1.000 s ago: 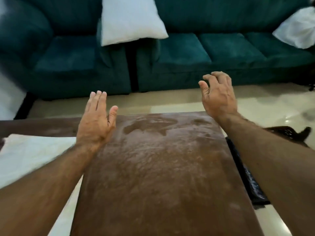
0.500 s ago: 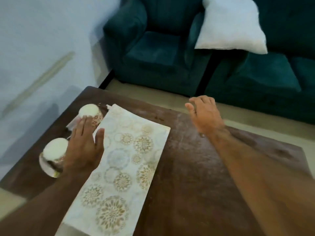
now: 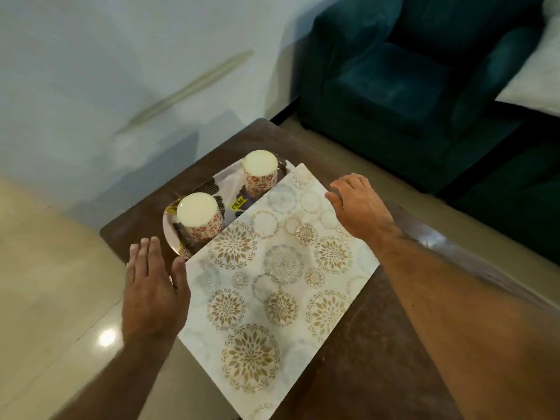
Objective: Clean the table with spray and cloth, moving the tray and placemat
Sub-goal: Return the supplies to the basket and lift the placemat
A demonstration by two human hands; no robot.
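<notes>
- The left hand (image 3: 151,294) is flat with fingers straight and held together, thumb out, at the near-left edge of the placemat (image 3: 274,280); it holds nothing, and whether it touches the mat cannot be told.
- The right hand (image 3: 360,207) reaches from the right with fingers loosely bent, over the far-right edge of the placemat; it holds nothing, and contact cannot be told.
- The two hands are well apart, one on each long side of the mat.
- The placemat, white with gold and grey round flower patterns, lies at a slant on the brown table (image 3: 363,359); its near end hangs past the table's near edge.
- The tray (image 3: 172,234) sits just beside the mat's left edge, near the table's far-left corner; part of it is under the mat's edge.
- Bare tabletop shows to the right of the mat.
- On the tray stand two patterned cups, the near cup (image 3: 200,219) and the far cup (image 3: 260,172), both upside down, pale bases up.
- A yellow price sticker (image 3: 237,204) lies on the tray between the cups.
- A teal sofa (image 3: 409,86) stands beyond the table.
</notes>
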